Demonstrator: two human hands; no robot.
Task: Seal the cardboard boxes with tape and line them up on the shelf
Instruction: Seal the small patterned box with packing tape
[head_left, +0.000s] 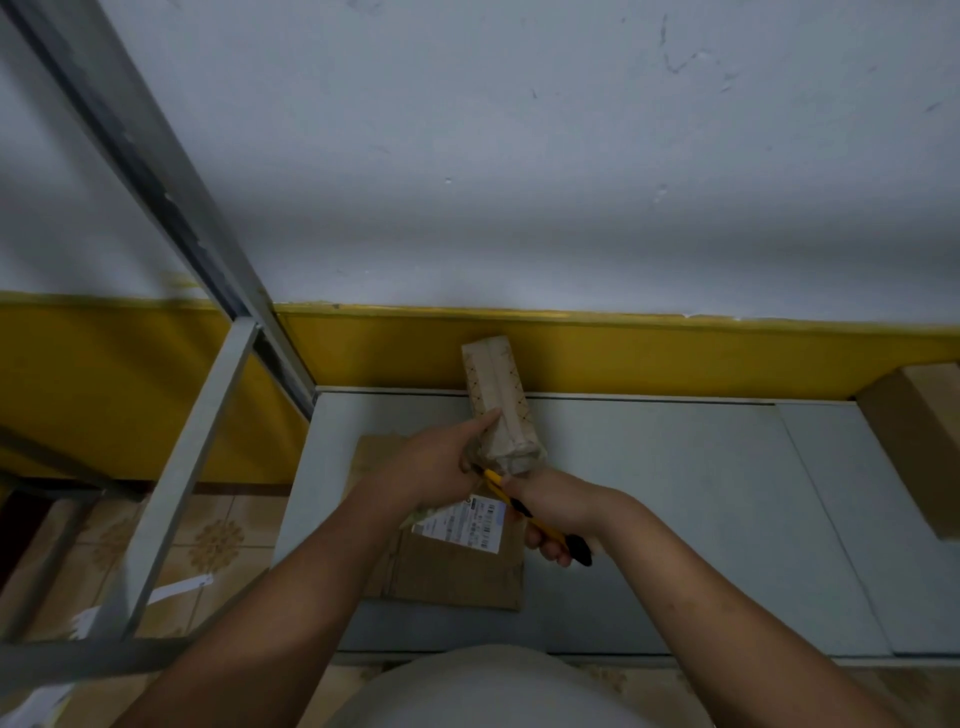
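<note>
Fingers of the left hand (441, 457) are curled round the near end of a narrow cardboard box (496, 395). The thumb lies flat along the box's left face; the other fingers wrap beneath it and are mostly hidden. The box is held off the shelf surface (675, 493), tilted, with its far end pointing toward the rear edge. A pale strip runs lengthwise along its top face, and its near end carries crumpled, glossy wrapping.

The right hand (553, 512) grips a utility knife (540, 519) with a yellow and black body, fingers closed round the handle. The knife's front tip meets the near end of the narrow box, just beside the left hand. Whether a blade is extended cannot be told.

Below both hands a flat cardboard piece (452, 577) lies on the shelf surface near its left edge, reaching toward the front edge. A white shipping label (467, 525) sits on its upper face, partly covered by the forearms.

A second cardboard box (914, 441) rests at the right edge of the surface, toward the rear corner, cut off by the frame.

A grey metal upright (156, 493) of the shelf frame stands at the left. Behind the surface, the wall (519, 156) is white above a yellow band.
</note>
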